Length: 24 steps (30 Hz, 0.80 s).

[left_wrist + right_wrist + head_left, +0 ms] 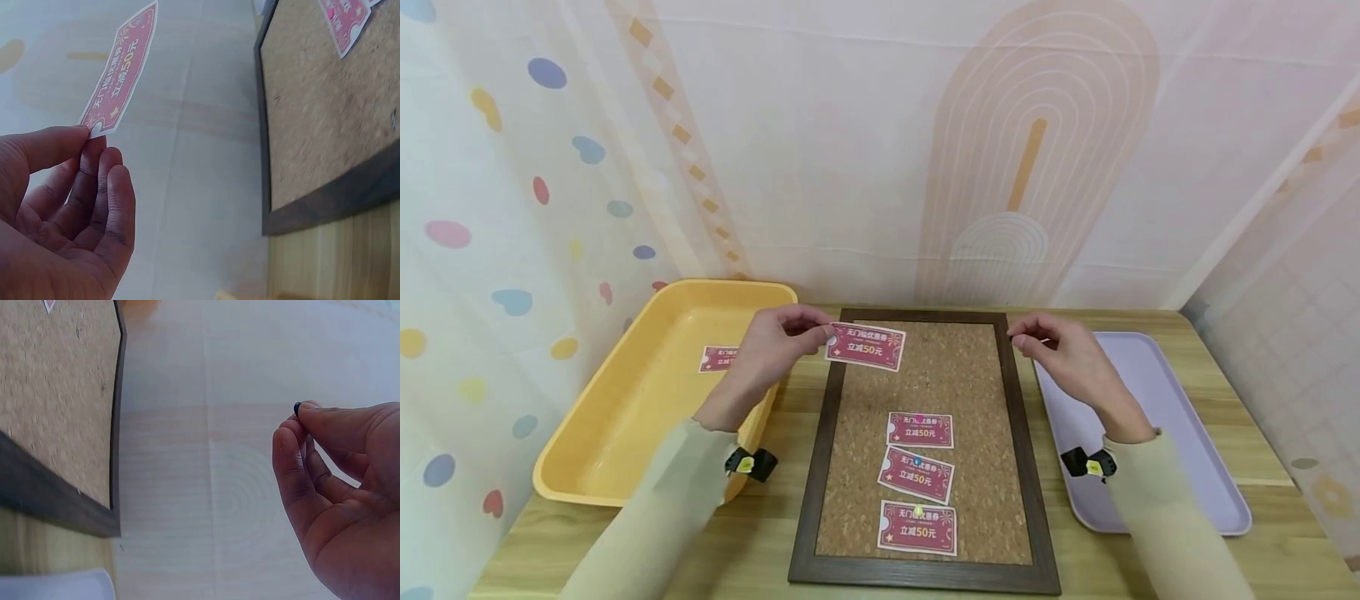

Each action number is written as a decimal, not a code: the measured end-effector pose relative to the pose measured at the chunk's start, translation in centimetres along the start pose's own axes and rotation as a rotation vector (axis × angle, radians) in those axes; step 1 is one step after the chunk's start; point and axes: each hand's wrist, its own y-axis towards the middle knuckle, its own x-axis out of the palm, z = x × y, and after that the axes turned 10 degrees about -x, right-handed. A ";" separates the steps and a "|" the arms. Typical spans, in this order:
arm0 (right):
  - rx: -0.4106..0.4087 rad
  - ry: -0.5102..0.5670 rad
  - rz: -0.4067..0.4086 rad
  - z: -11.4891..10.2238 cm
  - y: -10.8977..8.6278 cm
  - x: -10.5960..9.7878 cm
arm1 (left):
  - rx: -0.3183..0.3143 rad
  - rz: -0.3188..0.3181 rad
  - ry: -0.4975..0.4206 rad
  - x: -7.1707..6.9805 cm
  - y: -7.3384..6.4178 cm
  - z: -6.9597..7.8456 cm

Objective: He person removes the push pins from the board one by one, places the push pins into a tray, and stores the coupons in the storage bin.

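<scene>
My left hand (766,348) pinches a pink coupon (865,358) by its left end, between thumb and fingers. The coupon hangs over the upper left of the framed corkboard (850,458), printed side showing. In the left wrist view the coupon (119,78) tilts up from the fingertips. At the board's upper right corner, my right hand (1067,354) pinches a small black push pin (297,409) between thumb and fingertips; its point is hidden. Three coupons, the top one (917,435), the tilted middle one (917,479) and the bottom one (917,537), bear a pink, a blue and a yellow pin.
On the left stands a yellow bin (647,417) with another coupon (717,359) inside, partly behind my left hand. A lilac tray (1180,467) lies right of the board, partly under my right forearm. A patterned curtain (820,167) hangs behind the wooden table (1247,400).
</scene>
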 end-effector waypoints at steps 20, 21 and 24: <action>-0.006 -0.073 0.102 1.3 -3.0 -3.1 | 0.002 0.088 -0.018 -8.5 -1.5 -4.1; -0.007 -0.078 0.105 1.4 -3.1 -3.2 | -0.002 0.086 -0.015 -8.8 -1.5 -4.5; -0.015 -0.078 0.114 1.8 -3.2 -3.5 | -0.013 0.079 -0.018 -9.7 -1.3 -5.6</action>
